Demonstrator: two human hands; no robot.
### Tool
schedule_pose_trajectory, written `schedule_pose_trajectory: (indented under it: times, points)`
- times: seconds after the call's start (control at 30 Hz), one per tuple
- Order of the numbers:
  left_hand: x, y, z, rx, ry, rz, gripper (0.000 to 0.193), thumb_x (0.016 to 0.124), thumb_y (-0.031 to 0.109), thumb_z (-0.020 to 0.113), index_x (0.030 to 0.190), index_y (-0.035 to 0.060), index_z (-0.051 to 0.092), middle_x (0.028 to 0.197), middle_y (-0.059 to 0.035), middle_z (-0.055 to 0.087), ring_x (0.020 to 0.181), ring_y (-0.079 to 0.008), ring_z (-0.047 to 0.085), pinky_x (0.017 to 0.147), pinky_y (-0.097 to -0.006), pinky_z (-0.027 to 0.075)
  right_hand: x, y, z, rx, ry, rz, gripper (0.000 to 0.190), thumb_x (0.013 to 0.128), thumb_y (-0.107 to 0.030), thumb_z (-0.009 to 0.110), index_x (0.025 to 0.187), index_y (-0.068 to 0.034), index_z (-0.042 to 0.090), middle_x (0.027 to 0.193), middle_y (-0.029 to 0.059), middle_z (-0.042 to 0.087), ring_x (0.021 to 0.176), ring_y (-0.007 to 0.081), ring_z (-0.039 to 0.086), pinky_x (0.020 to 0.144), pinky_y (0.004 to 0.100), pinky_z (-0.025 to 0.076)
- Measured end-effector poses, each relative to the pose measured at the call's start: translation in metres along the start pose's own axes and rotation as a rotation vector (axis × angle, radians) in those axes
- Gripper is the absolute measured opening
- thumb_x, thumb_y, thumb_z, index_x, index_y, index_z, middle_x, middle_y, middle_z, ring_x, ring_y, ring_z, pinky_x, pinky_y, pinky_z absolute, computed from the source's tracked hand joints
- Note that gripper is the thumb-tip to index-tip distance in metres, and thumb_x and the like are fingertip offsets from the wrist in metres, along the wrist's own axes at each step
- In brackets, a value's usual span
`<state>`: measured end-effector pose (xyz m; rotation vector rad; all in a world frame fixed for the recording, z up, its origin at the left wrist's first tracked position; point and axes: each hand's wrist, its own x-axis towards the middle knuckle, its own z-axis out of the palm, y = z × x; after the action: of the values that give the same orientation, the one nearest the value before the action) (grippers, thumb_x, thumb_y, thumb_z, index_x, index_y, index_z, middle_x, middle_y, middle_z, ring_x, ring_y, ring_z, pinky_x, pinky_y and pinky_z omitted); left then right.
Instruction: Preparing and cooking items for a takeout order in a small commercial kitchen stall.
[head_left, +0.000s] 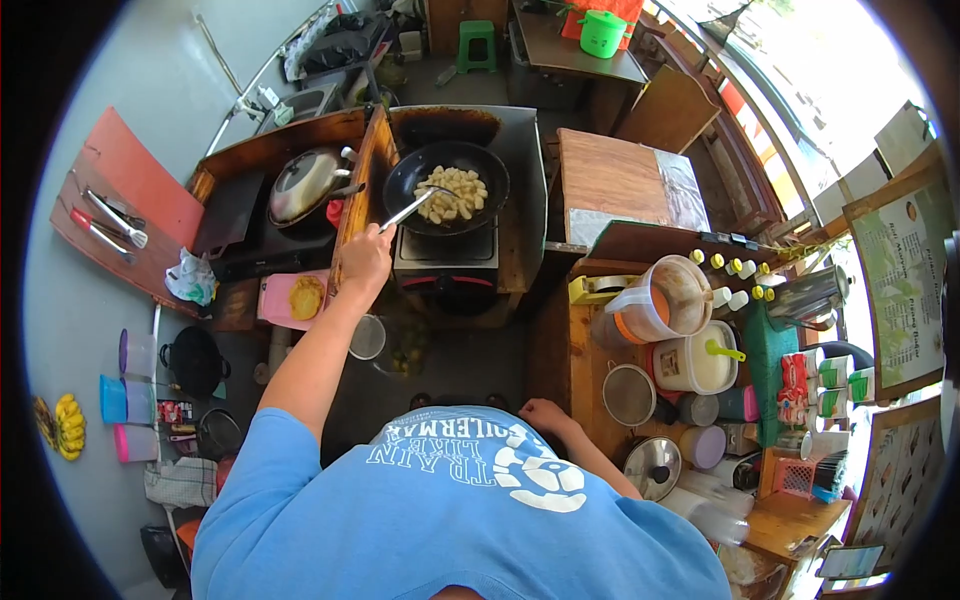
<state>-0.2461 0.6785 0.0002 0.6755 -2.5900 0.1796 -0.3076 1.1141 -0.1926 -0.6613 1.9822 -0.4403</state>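
Note:
My left hand (364, 259) grips the metal handle of a cooking utensil (409, 210). Its far end rests among pale, chunky pieces of food (454, 191) in a black wok (405, 169). Under the wok is a gas stove (446, 251) with a red-trimmed front, set between a wooden partition and a metal splash guard (534, 172). Low in front of my body, at the edge of the wooden counter on the right, is my right hand (544, 414). Its fingers look curled, and I see nothing in them, though the palm side is hidden.
Left of the partition (371, 169), a lidded pan (307, 184) sits on a second stove. A pink tray (274, 300) holds a yellowish flat item. The right counter carries a plastic pitcher (660, 300), a sieve (628, 394) and a glass lid (652, 469).

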Motion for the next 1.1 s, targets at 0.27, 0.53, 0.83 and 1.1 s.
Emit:
schedule_pose_trajectory:
  times: [0.27, 0.53, 0.83, 1.1]
  points:
    - [-0.013, -0.012, -0.029, 0.065, -0.06, 0.012, 0.025, 0.09, 0.015, 0.054, 0.107, 0.0131, 0.073, 0.084, -0.0092, 0.063, 0.075, -0.0295, 0.065, 0.061, -0.0419, 0.055, 0.099, -0.09, -0.02, -0.04, 0.229, -0.277, 0.032, 0.084, -0.034, 0.066, 0.089, -0.004, 0.074, 0.093, 0.0198, 0.071, 0.092, 0.0367, 0.068, 0.083, 0.0441, 0.054]
    - [-0.02, -0.028, -0.046, 0.169, -0.045, 0.037, 0.027, 0.083, 0.009, 0.061, 0.106, 0.0125, 0.073, 0.084, -0.0064, 0.062, 0.076, -0.0268, 0.064, 0.058, -0.0392, 0.055, 0.228, -0.172, -0.015, 0.065, 0.501, -0.18, 0.042, 0.086, -0.04, 0.068, 0.08, 0.002, 0.072, 0.083, 0.0214, 0.071, 0.082, 0.035, 0.07, 0.076, 0.0431, 0.055]
    - [-0.024, -0.045, -0.064, 0.196, -0.099, 0.07, 0.032, 0.081, 0.007, 0.061, 0.111, 0.0132, 0.071, 0.085, -0.0054, 0.058, 0.078, -0.0261, 0.062, 0.062, -0.0379, 0.055, 0.287, -0.208, 0.004, 0.739, 0.459, 0.187, 0.042, 0.087, -0.032, 0.075, 0.075, 0.006, 0.061, 0.065, 0.0136, 0.064, 0.051, 0.0211, 0.061, 0.045, 0.0347, 0.047]
    - [-0.024, -0.07, -0.059, 0.237, -0.078, 0.098, 0.033, 0.081, 0.008, 0.061, 0.111, 0.0138, 0.071, 0.084, -0.0049, 0.059, 0.075, -0.0244, 0.061, 0.058, -0.0373, 0.054, 0.292, -0.238, 0.031, 1.116, 0.396, 0.27, 0.033, 0.085, -0.023, 0.077, 0.068, -0.001, 0.059, 0.059, 0.007, 0.058, 0.045, 0.0165, 0.053, 0.04, 0.0321, 0.043]
